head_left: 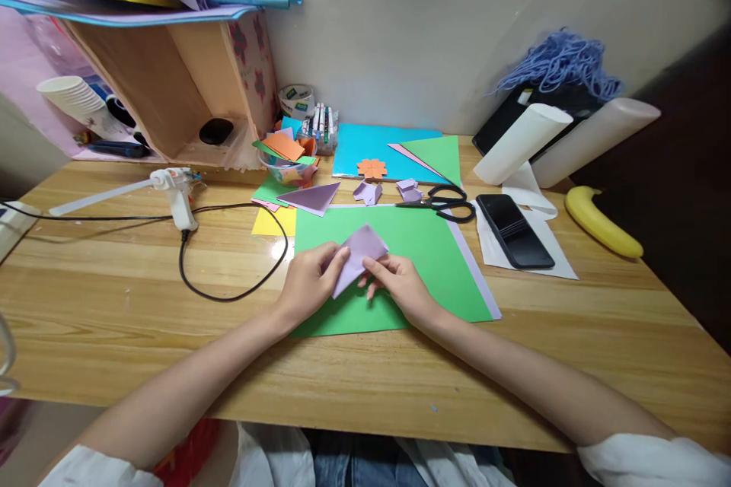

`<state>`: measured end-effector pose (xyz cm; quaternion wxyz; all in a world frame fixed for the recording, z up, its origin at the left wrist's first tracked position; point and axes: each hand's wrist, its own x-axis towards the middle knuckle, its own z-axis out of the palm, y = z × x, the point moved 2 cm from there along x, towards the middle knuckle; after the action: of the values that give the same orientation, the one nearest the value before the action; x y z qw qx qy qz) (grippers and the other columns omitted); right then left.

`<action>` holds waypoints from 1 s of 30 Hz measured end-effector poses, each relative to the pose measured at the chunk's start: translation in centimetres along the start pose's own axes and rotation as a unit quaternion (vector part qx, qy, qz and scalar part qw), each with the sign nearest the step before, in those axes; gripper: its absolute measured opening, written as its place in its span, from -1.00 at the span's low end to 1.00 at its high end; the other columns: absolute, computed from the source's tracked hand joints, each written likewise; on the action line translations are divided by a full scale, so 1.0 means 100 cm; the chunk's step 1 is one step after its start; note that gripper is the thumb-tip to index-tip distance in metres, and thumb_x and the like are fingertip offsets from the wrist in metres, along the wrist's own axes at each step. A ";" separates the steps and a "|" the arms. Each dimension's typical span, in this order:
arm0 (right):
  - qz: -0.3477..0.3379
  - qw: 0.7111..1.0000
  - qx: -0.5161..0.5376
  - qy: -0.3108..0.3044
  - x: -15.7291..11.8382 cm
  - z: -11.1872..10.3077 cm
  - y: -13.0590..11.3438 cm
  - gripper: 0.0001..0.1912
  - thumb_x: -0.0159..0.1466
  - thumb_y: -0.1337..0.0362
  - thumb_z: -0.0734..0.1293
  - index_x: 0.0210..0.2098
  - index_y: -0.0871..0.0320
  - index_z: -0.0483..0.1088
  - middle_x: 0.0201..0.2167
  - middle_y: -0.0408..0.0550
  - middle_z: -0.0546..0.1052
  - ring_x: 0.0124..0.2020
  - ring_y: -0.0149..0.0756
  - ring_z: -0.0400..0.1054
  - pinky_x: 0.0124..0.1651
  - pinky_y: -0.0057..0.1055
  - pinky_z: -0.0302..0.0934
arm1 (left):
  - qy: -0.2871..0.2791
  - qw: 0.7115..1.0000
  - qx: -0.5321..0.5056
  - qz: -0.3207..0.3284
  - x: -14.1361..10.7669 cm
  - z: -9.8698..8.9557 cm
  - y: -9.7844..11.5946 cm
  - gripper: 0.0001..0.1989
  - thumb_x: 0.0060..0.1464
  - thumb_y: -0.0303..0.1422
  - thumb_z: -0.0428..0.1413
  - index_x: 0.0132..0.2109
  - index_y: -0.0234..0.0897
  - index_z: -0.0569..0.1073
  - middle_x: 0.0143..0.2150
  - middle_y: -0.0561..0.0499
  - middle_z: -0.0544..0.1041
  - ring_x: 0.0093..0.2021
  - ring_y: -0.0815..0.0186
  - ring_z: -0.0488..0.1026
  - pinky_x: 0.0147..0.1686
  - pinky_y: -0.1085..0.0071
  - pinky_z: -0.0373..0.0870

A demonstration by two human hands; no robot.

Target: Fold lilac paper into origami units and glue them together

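Between my two hands is a small piece of purple paper [362, 249], raised over a large green sheet [434, 274]. My left hand [311, 278] grips its left side, thumb on top. At its lower right edge, my right hand [403, 285] pinches it between thumb and fingers. Just beyond the green sheet's far edge lie two purple paper shapes [367, 192] and an orange paper flower [371, 168]. Black-handled scissors [442, 203] rest at the sheet's far right corner. A folded purple triangle [313, 198] lies at the far left corner.
On the left are a glue gun [176, 198] with its looping black cord and an open box [165, 84]. A cup of paper scraps [288, 163] stands near a blue sheet [354, 144]. To the right are a phone [514, 230], a banana [602, 222] and white paper rolls [522, 143].
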<state>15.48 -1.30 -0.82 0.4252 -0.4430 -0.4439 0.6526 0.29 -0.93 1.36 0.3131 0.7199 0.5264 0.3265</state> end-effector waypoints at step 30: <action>-0.023 0.999 -0.010 0.032 0.002 -0.008 -0.003 -0.69 0.14 0.09 0.29 -0.47 0.25 0.33 -0.66 -0.16 0.41 -0.66 -0.48 0.31 -0.57 -0.55 0.25 | -0.005 1.000 0.022 -0.009 0.006 -0.005 -0.003 -0.62 0.15 -0.19 -0.08 -0.54 -0.32 0.27 -0.63 0.15 0.17 -0.58 0.47 0.12 -0.55 0.51 -0.02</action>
<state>16.21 -0.85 -0.74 0.4496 -0.4578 -0.4465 0.6236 -0.12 -0.27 1.50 0.3027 0.7236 0.5385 0.3080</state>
